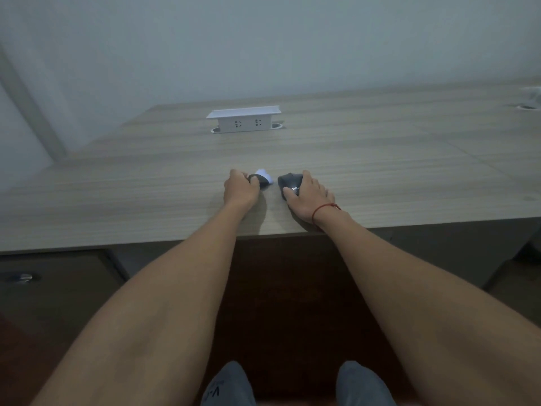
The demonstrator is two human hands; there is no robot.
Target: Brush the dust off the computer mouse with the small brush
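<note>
Black plastic computer mouse steadied under the right hand; just left of it, the left hand clamps a small dark white-bristled brush, likely about to sweep it.

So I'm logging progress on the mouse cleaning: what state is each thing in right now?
Computer mouse: on the desk, gripped by the right hand.
Small brush: low over the desk, white bristles toward the mouse, gripped by the left hand, apart from the mouse.
Socket box: popped up, nothing plugged in.
</note>
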